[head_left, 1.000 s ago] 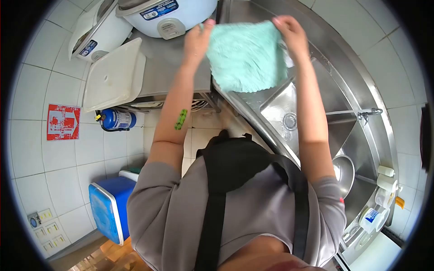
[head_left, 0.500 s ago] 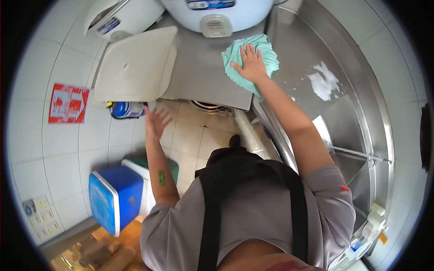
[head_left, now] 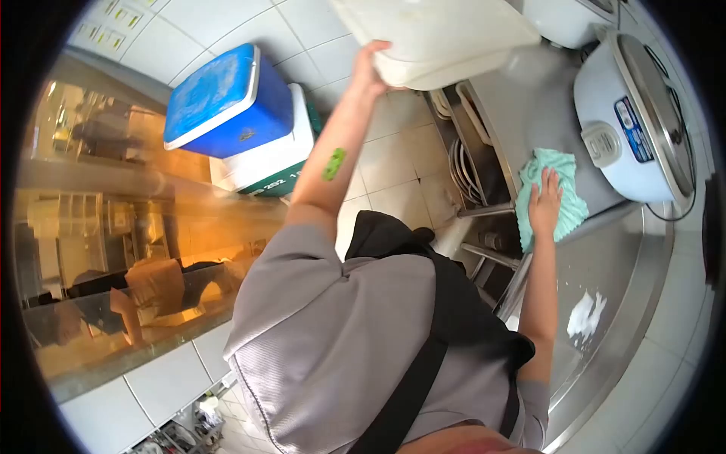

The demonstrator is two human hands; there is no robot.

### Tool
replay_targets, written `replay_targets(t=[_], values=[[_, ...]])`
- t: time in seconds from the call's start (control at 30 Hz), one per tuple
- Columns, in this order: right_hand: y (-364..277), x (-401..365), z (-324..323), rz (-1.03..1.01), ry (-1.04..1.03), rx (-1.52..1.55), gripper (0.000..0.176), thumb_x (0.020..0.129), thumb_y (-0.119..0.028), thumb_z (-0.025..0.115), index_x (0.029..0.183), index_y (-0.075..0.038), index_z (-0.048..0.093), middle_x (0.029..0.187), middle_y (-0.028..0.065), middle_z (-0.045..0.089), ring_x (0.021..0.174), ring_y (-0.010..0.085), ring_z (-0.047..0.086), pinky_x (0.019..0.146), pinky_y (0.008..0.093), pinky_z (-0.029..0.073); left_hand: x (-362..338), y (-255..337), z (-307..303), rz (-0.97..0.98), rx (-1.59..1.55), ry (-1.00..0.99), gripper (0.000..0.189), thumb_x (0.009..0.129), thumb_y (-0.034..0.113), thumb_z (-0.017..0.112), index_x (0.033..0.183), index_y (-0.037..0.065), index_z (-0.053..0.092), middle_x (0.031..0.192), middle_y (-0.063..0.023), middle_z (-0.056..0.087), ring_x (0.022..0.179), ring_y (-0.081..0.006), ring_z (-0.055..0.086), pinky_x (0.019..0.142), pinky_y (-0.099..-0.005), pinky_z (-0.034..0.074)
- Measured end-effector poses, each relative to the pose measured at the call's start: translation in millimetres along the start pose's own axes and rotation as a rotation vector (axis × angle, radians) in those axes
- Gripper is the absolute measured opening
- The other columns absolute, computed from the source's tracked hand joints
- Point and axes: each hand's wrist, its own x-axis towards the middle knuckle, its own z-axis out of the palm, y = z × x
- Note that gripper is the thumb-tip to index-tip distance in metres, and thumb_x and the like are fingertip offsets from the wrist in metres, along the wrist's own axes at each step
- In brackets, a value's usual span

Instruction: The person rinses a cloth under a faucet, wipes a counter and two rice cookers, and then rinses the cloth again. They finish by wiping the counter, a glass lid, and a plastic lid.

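Note:
My left hand (head_left: 369,74) is closed on the edge of an off-white plastic tray (head_left: 446,38), which is tilted over the floor beside the steel counter at the top of the view. The thumb lies on the tray's face and the other fingers are partly hidden behind its rim. My right hand (head_left: 546,204) lies flat with outstretched fingers on a crumpled mint-green cloth (head_left: 567,193). That cloth is spread on the steel counter (head_left: 522,113), close to a large white rice cooker (head_left: 612,129).
White foam (head_left: 586,314) lies on the steel sink surface at the right. Plates (head_left: 463,174) stand on a shelf under the counter. A blue cooler box (head_left: 234,106) sits on a white and green box (head_left: 265,166). Left is an orange-tinted glass panel (head_left: 144,227).
My left hand has gone from empty and spread to gripping the tray, which is now off the counter. My view has swung left. My right hand stays on the cloth.

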Motion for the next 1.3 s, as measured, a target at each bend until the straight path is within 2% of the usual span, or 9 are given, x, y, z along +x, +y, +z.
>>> replay_targets(t=[0.1,0.27,0.6,0.7,0.73,0.97,1.07,1.2,1.3], values=[[-4.2,-5.2,0.6,0.015,-0.017,-0.004,0.048,0.089,-0.028,0.032,0.131,-0.006,0.027,0.136,0.0126,0.024,0.127,0.0261,0.019,0.104,0.0403,0.012,-65.5,76.3,-33.2,0.168,0.064,0.143,0.058,0.067,0.031,0.055,0.117,0.007,0.039,0.114,-0.0158,0.047,0.098,-0.0384,0.05,0.062,-0.0639,0.041],[-9.8,-6.5,-8.1,0.018,-0.007,0.026,0.047,0.088,-0.025,0.034,0.13,-0.004,0.027,0.135,0.0157,0.025,0.126,0.0287,0.021,0.103,0.0423,0.013,-109.7,176.2,-129.2,0.287,-0.06,0.491,0.063,0.067,0.029,0.051,0.124,0.01,0.031,0.126,-0.0167,0.036,0.115,-0.0393,0.033,0.088,-0.0647,0.02],[-24.4,2.3,-22.4,0.048,-0.074,0.062,0.046,0.088,-0.022,0.034,0.13,-0.005,0.029,0.135,0.015,0.026,0.126,0.0294,0.021,0.103,0.0426,0.012,-77.7,217.4,-309.6,0.263,0.099,0.916,0.072,0.07,0.048,0.049,0.13,0.015,0.027,0.138,-0.0145,0.016,0.122,-0.0421,0.018,0.086,-0.0694,0.015],[-23.9,4.9,-18.9,0.056,-0.08,0.052,0.046,0.088,-0.022,0.034,0.13,-0.005,0.029,0.136,0.0144,0.025,0.126,0.0291,0.02,0.103,0.0423,0.011,-64.1,195.8,-269.3,0.445,0.157,1.113,0.071,0.069,0.054,0.048,0.129,0.022,0.029,0.139,-0.0118,0.015,0.122,-0.0438,0.016,0.08,-0.0731,0.014],[-24.0,5.6,-18.7,0.066,-0.091,0.041,0.046,0.087,-0.021,0.034,0.13,-0.005,0.028,0.136,0.0145,0.025,0.127,0.0285,0.019,0.103,0.0424,0.011,-55.6,200.9,-296.2,0.47,0.06,0.914,0.071,0.067,0.058,0.047,0.129,0.026,0.03,0.139,-0.01,0.015,0.122,-0.0448,0.014,0.076,-0.0751,0.013],[-26.1,17.9,-29.4,0.17,-0.138,0.042,0.048,0.086,-0.018,0.036,0.131,-0.006,0.027,0.137,0.0132,0.023,0.128,0.0277,0.018,0.104,0.0417,0.01,-20.5,212.4,-292.5,0.287,-0.008,1.129,0.086,0.062,0.051,0.046,0.132,0.01,0.017,0.136,-0.0201,0.011,0.114,-0.0576,0.004,0.081,-0.0743,0.013],[-21.7,13.8,-32.1,0.119,-0.129,0.096,0.05,0.085,-0.02,0.038,0.131,-0.006,0.026,0.137,0.0132,0.023,0.128,0.0273,0.017,0.103,0.0423,0.009,10.4,208.5,-320.3,0.417,0.176,0.867,0.082,0.065,0.051,0.044,0.131,0.01,0.019,0.132,-0.0193,0.02,0.104,-0.0583,0.027,0.072,-0.0711,0.031],[-40.9,20.8,-43.6,0.174,-0.205,-0.116,0.054,0.082,-0.025,0.043,0.131,-0.007,0.027,0.137,0.0131,0.021,0.128,0.0294,0.016,0.103,0.0434,0.009,19.0,215.2,-306.1,0.266,0.248,1.096,0.086,0.063,0.061,0.039,0.132,0.014,0.017,0.133,-0.0188,0.021,0.093,-0.0575,0.041,0.062,-0.0611,0.038],[-49.4,-2.3,-28.9,0.34,-0.151,-0.15,0.057,0.081,-0.027,0.045,0.131,-0.007,0.027,0.138,0.0126,0.019,0.128,0.0322,0.014,0.103,0.0438,0.009,15.5,187.1,-264.6,0.395,0.244,1.336,0.07,0.071,0.055,0.042,0.121,0.006,0.036,0.118,-0.023,0.041,0.091,-0.0466,0.048,0.069,-0.0553,0.041]])
